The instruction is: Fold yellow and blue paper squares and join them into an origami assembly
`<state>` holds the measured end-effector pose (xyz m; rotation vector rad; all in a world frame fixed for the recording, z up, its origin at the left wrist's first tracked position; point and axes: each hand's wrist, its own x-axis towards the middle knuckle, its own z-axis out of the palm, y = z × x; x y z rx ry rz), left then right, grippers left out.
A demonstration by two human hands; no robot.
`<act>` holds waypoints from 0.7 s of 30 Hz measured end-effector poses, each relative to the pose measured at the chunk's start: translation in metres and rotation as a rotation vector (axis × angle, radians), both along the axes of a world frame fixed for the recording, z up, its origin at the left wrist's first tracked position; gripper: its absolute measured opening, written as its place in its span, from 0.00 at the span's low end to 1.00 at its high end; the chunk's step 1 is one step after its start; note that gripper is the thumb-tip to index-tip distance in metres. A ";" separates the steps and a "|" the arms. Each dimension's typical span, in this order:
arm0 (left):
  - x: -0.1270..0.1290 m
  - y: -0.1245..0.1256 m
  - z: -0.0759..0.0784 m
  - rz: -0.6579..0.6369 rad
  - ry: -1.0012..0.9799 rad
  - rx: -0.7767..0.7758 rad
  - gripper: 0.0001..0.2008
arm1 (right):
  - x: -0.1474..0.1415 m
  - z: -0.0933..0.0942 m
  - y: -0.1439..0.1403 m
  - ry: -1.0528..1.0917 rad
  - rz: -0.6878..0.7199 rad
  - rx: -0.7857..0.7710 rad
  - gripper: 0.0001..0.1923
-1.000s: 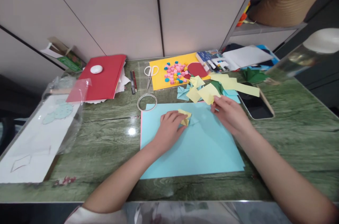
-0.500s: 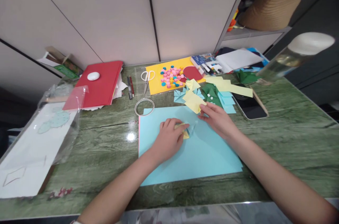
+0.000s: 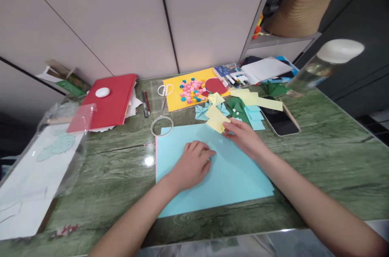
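My left hand (image 3: 192, 164) rests on the light blue sheet (image 3: 234, 172), its fingers curled over a small yellow folded paper that is almost wholly hidden beneath them. Between the thumb and fingers of my right hand (image 3: 243, 135) is the near corner of a pale yellow square of paper (image 3: 215, 118). That square lies over part of the folded blue paper pieces (image 3: 201, 112). Just behind it sits another yellow folded paper (image 3: 216, 98). Dark green folded paper (image 3: 236, 105) and light blue strips (image 3: 254, 116) lie to its right.
A roll of tape (image 3: 162, 126) touches the sheet's far left corner. Scissors (image 3: 165, 93) and pens (image 3: 146, 103) lie behind. Pink, blue and yellow paper balls (image 3: 193, 90) sit on a yellow sheet (image 3: 173, 103). A phone (image 3: 281, 121) and a tilted-looking bottle (image 3: 316, 71) stand right; a red folder (image 3: 112, 97) lies left.
The small yellow paper under my left hand has gone almost out of sight beneath the fingers. My right hand keeps its hold on the yellow square. The whole view has shifted slightly.
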<state>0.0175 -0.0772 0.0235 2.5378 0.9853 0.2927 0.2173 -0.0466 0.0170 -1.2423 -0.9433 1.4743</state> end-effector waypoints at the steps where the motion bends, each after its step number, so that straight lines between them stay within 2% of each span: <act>1: 0.000 0.000 -0.001 0.000 -0.006 -0.008 0.13 | 0.000 0.000 0.000 -0.004 0.002 0.001 0.13; 11: -0.002 0.002 0.001 0.010 -0.059 -0.060 0.05 | 0.000 -0.001 0.000 -0.026 0.025 0.005 0.12; 15: -0.002 0.003 0.000 -0.001 -0.015 -0.020 0.08 | 0.000 -0.001 0.000 -0.031 0.035 0.009 0.11; 17: -0.001 0.001 0.000 0.025 0.009 0.003 0.07 | 0.000 -0.002 0.000 -0.034 0.040 0.010 0.11; 21: 0.000 -0.003 0.001 0.067 0.056 0.026 0.12 | -0.001 -0.002 0.001 -0.043 0.044 0.011 0.12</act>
